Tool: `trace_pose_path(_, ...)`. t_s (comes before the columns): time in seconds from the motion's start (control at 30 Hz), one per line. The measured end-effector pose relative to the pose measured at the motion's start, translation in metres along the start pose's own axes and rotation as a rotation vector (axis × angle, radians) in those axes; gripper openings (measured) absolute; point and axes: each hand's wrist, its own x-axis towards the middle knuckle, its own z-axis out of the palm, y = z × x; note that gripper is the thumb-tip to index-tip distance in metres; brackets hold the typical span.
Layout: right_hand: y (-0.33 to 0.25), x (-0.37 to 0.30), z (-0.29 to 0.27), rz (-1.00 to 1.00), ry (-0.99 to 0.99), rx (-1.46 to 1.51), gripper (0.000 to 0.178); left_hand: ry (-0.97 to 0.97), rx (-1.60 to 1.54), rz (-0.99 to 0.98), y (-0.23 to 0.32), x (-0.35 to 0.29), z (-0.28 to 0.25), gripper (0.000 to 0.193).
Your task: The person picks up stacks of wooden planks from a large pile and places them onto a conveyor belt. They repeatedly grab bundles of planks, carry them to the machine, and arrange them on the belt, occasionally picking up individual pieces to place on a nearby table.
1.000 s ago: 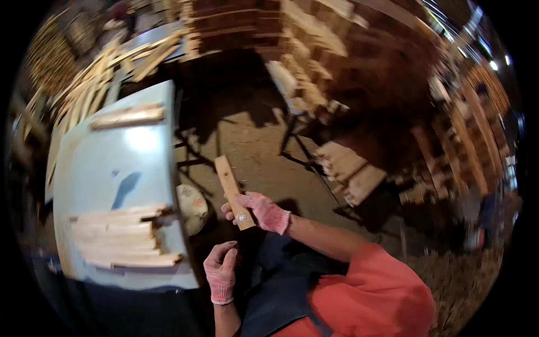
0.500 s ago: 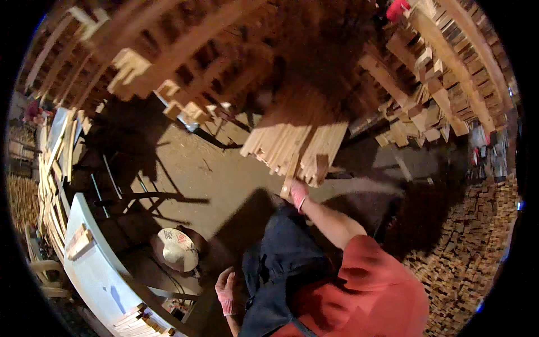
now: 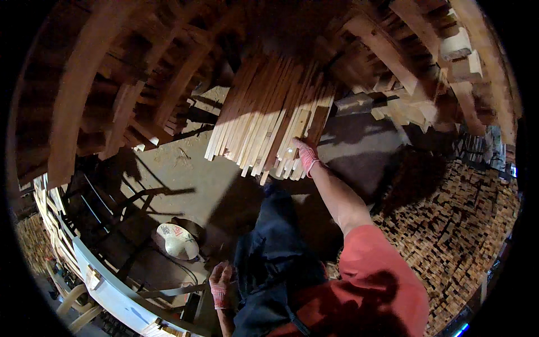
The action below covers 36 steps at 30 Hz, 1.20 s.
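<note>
My right hand (image 3: 306, 156), in a pink-and-white glove with bare fingertips, reaches forward to the near end of a stack of long, pale wooden strips (image 3: 255, 121). Its fingers are closed on a light wooden strip (image 3: 301, 124) lying on top, near the stack's right side. The strips' near ends are uneven, and their far ends vanish into shadow. Low down beside my dark apron hangs my left hand (image 3: 220, 285), gloved the same way. Nothing shows in it, and its loosely bent fingers are apart.
Large piles of stacked timber (image 3: 95, 84) rise on both far sides. A wall of cut wood ends (image 3: 455, 230) stands at the right. To the left are a straw hat (image 3: 178, 241), a long white-topped bench (image 3: 115, 295) and dark metal frames (image 3: 146, 194).
My right hand has moved forward from the stack's near end onto its top. My view has shifted, bringing more of the strips into sight. The left hand still hangs low.
</note>
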Motion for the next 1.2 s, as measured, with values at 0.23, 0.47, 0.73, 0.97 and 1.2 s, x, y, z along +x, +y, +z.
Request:
trace_pose_path(0.23,-0.023,0.045,0.027,-0.046,0.108,-0.501,0.051,-0.049,0.019,-0.078,-0.010,0.003,0.002,0.029)
trace_pose_path(0.47,0.037,0.119,-0.002,0.124,-0.175,0.026,0.058,-0.040,0.060,-0.098,-0.002,0.005,0.008,0.033)
trace_pose_path(0.73,-0.007,0.114,0.032,0.034,0.170,-1.044,0.038,-0.029,-0.001,-0.104,-0.026,0.020,-0.004,0.033)
trace_pose_path(0.97,-0.055,0.056,0.068,-0.193,0.135,-0.533,0.020,-0.044,-0.034,-0.143,-0.030,0.038,0.002,0.034)
trace_pose_path(1.2,-0.010,0.025,0.157,-0.150,0.172,-0.105,0.012,-0.014,-0.150,-0.065,-0.019,0.031,-0.007,0.034)
